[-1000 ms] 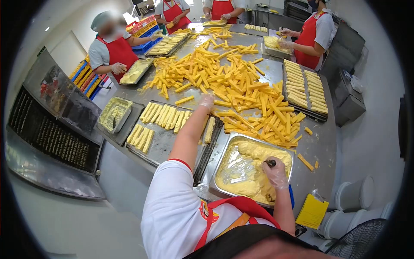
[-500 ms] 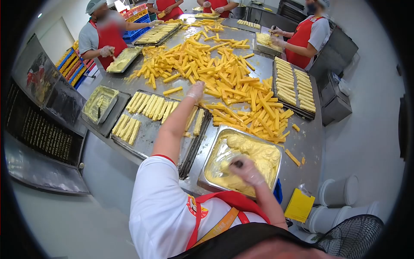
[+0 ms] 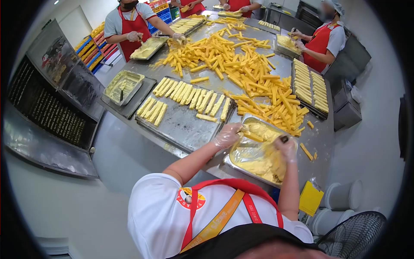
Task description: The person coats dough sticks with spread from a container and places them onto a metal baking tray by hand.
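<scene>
While a yellow, bar-shaped stick (image 3: pixel 253 136) is held near one end in the closed grip of the gloved left hand (image 3: pixel 229 135), over a rectangular metal pan (image 3: pixel 233 161) of pale-yellow cream, a black-handled tool (image 3: pixel 283 139) is clasped by the blurred right hand (image 3: pixel 287 151). Coated sticks (image 3: pixel 186 94) are noted on the adjacent dark tray (image 3: pixel 185 125).

Reads "always" on the orange strap (image 3: pixel 224 214); blurs beyond that word. Reads "SINCE" on the red apron strap (image 3: pixel 252 209), followed apparently by "1950". Shows "PANADE" on the round shirt badge (image 3: pixel 191 199); is otherwise too small to confirm.
</scene>
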{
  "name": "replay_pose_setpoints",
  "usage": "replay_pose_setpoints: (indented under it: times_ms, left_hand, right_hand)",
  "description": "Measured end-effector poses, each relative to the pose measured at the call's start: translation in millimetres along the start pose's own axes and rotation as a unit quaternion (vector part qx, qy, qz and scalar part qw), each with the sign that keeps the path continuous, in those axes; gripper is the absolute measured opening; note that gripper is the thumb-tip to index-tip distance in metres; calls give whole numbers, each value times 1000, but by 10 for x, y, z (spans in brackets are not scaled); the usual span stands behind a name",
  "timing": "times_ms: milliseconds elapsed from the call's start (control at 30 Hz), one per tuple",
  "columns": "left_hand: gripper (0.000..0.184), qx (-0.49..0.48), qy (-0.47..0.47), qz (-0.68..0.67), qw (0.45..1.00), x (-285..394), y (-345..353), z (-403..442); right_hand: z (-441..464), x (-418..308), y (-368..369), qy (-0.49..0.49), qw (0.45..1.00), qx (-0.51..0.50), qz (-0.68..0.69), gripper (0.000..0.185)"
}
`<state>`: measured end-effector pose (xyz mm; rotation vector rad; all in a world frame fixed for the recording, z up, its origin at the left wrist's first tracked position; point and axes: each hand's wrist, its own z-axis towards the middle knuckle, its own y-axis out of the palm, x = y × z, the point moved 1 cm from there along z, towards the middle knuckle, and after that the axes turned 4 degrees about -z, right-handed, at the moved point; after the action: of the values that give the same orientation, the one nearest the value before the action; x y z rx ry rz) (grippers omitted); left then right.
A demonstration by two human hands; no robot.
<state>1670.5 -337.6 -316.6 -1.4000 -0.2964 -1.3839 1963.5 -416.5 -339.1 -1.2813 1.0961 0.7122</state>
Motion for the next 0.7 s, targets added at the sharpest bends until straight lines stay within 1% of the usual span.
replay_pose_setpoints:
  times_ms: [33, 133, 167, 200, 233, 267, 300, 333, 367, 400, 433, 467, 500, 533, 567, 600, 700]
  left_hand:
    - [27, -3, -16, 4, 1000, -35, 89, -91]
    - [30, 6, -42, 6, 999, -83, 237, -215]
    - [32, 17, -41, 0, 999, -74, 258, -226]
    - [34, 27, -41, -5, 999, -59, 272, -234]
    - [31, 12, -55, -6, 998, -45, 271, -235]
    - [29, -6, -72, -8, 997, -39, 256, -234]
    - [26, -26, -93, -10, 995, -47, 248, -250]
    - [26, -6, -103, -40, 994, -130, 291, -255]
    - [31, 8, -115, -69, 991, -248, 375, -241]
    - [52, 49, -135, -152, 978, -332, 469, -247]
    - [59, 35, -218, -252, 942, 46, 340, -224]
    - [39, 17, -126, -111, 986, -97, 390, -194]
    - [31, 27, -34, 39, 998, -238, 440, -169]
    - [44, 34, -35, 28, 998, -180, 439, -127]
    - [45, 27, -31, 45, 998, -229, 453, -65]
    - [46, 22, -29, 62, 997, -262, 487, -82]
    - [47, 12, -27, 78, 997, -134, 488, -22]
  right_hand:
    - [57, 11, -132, 16, 991, 59, -123, 17]
    - [-107, -106, 101, -136, 951, 75, -267, 15]
    - [-345, -498, 203, -175, 942, 16, -286, 12]
    - [-379, -437, 256, -133, 963, -82, -220, 11]
    - [-453, -586, 216, -45, 983, -133, -117, 11]
    - [-508, -731, 179, 47, 982, -182, -9, 11]
    - [-396, -589, 113, 37, 991, -121, -32, 10]
    - [-221, -352, 13, 32, 996, -60, -55, 10]
    - [-7, -119, -76, -4, 997, 14, -81, 9]
    - [124, 72, -137, -33, 990, 88, -109, 9]
    - [54, -53, -129, -90, 965, 128, -212, 9]
    - [-44, -276, -72, -146, 924, 162, -315, 9]
    - [-70, -278, 11, -116, 971, 139, -158, 12]
    - [-131, -290, 104, -90, 989, 121, 5, 14]
    - [-283, -563, 186, -57, 986, 90, 130, 15]
    - [-427, -772, 235, -25, 965, 59, 253, 15]
    - [-324, -590, 218, 29, 965, 68, 253, 18]
